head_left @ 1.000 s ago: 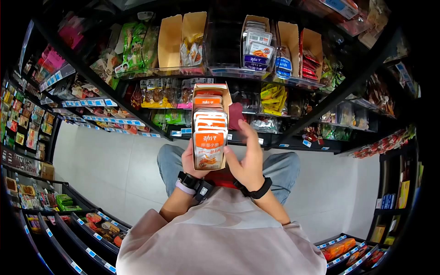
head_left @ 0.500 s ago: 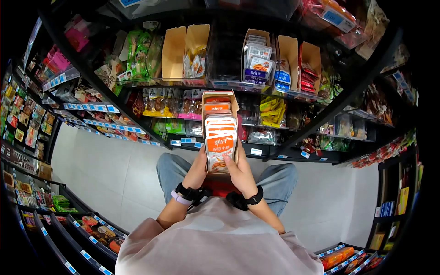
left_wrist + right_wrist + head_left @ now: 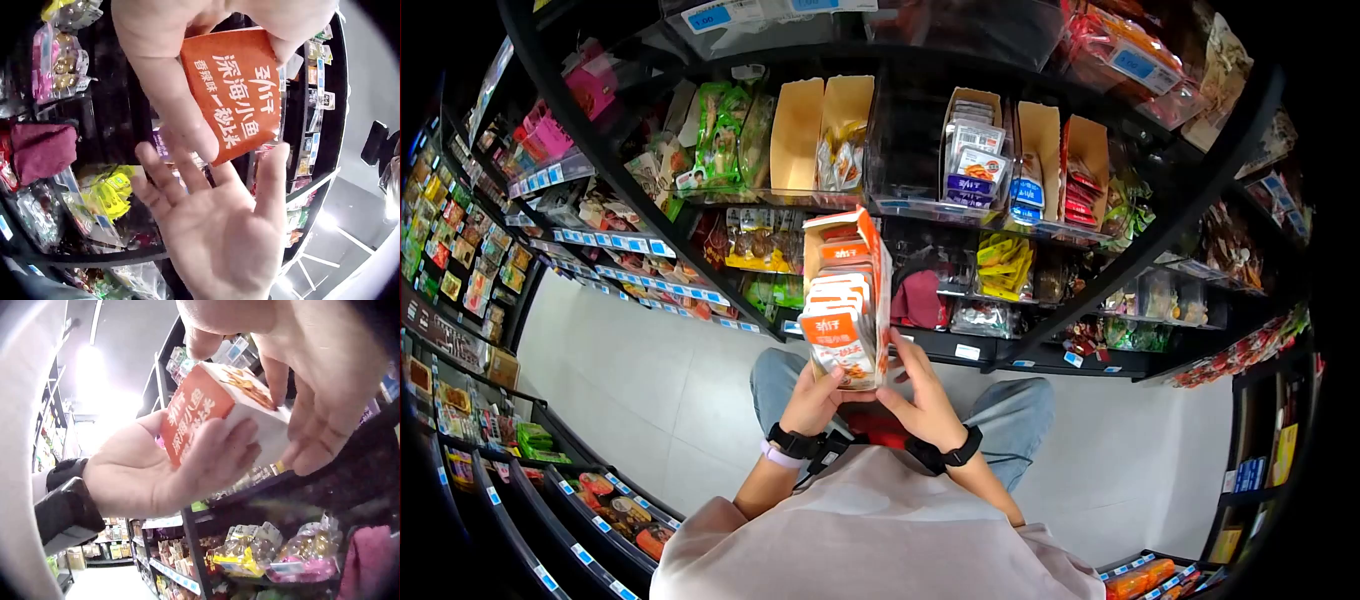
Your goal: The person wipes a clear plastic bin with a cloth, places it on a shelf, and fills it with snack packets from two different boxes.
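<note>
My left hand [image 3: 808, 402] grips the lower end of an open-topped orange and white carton [image 3: 884, 310], its thumb over the front. Several orange and white snack packets [image 3: 837, 330] stand in a row inside. My right hand [image 3: 925, 405] is beside the carton's right side, fingers extended and close to it. In the left wrist view, the carton's orange end [image 3: 231, 94] with white lettering shows between the left hand's fingers, and the right hand [image 3: 219, 231] is spread palm up. The right wrist view shows the left hand [image 3: 144, 469] wrapped around the carton.
Ahead, a black shelf holds cardboard display boxes [image 3: 798, 130], a box of purple and white packets [image 3: 975, 165] and yellow bags [image 3: 1003, 268]. A maroon cloth [image 3: 920, 300] hangs below. More stocked shelves [image 3: 615, 510] stand behind on both sides.
The right hand came from the carton's side to hold it with the left, then let go. The carton has turned, its orange side now showing, and moved slightly left.
</note>
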`<state>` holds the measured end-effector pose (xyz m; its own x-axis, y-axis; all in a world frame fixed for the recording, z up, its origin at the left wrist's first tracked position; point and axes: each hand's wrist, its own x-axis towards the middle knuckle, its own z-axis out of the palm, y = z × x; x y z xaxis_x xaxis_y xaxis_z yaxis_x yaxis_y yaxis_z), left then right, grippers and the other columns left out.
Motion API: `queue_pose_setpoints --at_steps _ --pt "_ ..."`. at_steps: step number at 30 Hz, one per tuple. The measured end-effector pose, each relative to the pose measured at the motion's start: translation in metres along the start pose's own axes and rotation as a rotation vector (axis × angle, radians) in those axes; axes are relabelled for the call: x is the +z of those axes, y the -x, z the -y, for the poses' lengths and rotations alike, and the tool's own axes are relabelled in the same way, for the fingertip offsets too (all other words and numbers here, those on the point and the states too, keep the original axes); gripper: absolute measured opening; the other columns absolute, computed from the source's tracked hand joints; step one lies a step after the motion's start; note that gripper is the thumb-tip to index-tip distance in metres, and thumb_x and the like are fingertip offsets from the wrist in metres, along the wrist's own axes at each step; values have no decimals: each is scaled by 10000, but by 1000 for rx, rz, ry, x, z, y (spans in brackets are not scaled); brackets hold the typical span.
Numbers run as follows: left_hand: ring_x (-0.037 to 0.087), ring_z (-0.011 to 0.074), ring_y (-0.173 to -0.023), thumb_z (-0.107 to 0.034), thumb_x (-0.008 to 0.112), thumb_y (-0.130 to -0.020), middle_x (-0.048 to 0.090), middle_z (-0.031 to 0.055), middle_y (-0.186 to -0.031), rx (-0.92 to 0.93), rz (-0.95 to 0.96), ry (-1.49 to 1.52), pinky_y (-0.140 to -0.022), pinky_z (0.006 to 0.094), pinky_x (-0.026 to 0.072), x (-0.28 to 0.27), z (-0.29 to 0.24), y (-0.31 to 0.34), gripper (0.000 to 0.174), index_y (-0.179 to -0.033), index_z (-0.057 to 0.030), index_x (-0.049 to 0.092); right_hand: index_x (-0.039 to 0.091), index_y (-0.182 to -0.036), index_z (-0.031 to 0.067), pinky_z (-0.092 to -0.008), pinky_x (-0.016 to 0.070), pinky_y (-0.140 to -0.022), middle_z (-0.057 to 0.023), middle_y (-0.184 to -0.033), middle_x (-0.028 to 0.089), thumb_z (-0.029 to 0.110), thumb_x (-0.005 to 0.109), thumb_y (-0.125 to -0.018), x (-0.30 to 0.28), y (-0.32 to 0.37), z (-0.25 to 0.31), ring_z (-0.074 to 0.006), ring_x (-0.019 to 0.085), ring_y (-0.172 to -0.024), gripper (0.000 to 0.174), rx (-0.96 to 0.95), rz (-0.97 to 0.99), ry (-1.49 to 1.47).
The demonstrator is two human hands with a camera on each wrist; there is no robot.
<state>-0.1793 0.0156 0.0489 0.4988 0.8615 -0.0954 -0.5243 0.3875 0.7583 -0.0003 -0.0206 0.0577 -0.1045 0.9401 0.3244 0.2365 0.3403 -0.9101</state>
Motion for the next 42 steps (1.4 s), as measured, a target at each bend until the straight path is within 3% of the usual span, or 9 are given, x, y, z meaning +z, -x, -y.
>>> queue_pose_setpoints --at_steps 5,8,12,16,24,25,28,38,42 --pt "540 263 -1045 -123 504 -875 500 132 -1175 2 -16 -109 -846 403 482 -5 -1 4 421 -1247 -26 332 226 -1371 65 -203 424 -515 -83 -997 572 177 611 -814 5 24 -15 -90 519 -581 687 198 51 -208" --pt "510 189 -1069 -66 528 -854 501 101 -1175 64 -50 -136 -926 331 407 2 13 -2 408 -1221 -2 363 125 -1396 82 -205 415 -499 -85 -864 577 194 603 -822 8 29 -6 -88 524 -560 756 239 16 -228" --pt "507 196 -1067 -140 540 -871 485 88 -1184 38 68 -191 -909 356 423 17 34 -11 470 -1265 -32 308 168 -1362 7 -287 465 -581 -137 -777 589 264 559 -851 0 31 -6 -177 575 -598 693 293 -151 -155" --pt "425 159 -1133 -128 515 -883 429 77 -1228 -17 145 -294 -958 324 357 28 48 -16 499 -1299 -40 252 214 -1359 11 -211 451 -512 -62 -816 594 182 591 -835 -22 35 0 -79 539 -579 667 401 -186 -348" --pt "390 146 -1147 -114 523 -868 407 56 -1236 30 212 -438 -980 324 311 48 45 -18 543 -1317 -35 228 217 -1376 37 -188 428 -475 -22 -781 576 7 501 -795 -22 50 -7 -67 520 -546 647 454 -335 -549" --pt "368 164 -1177 -70 534 -858 352 85 -1287 1 278 -428 -970 312 319 40 49 -21 754 -1392 -49 2 247 -1364 24 -189 425 -468 -28 -794 579 29 490 -776 -22 53 -11 -68 517 -539 636 446 -354 -579" --pt "356 168 -1193 -40 536 -844 344 99 -1298 57 330 -380 -966 304 318 37 54 -22 818 -1396 -71 -67 516 -1007 -26 -203 436 -443 -78 -757 599 122 499 -770 -24 54 -5 -111 543 -513 280 420 -453 -596" --pt "491 162 -1032 -136 460 -901 500 92 -1140 -54 359 -492 -877 278 390 37 47 -20 451 -1320 -40 326 516 -1032 -50 -207 414 -424 -88 -733 603 190 503 -753 -60 75 -5 -115 538 -486 369 290 -601 -567" --pt "498 157 -1019 -129 455 -902 519 85 -1113 -69 332 -445 -868 279 396 35 48 -19 402 -1284 -36 370 517 -975 -61 -231 406 -428 -97 -714 597 183 489 -751 -83 76 5 -134 530 -485 332 247 -651 -520"
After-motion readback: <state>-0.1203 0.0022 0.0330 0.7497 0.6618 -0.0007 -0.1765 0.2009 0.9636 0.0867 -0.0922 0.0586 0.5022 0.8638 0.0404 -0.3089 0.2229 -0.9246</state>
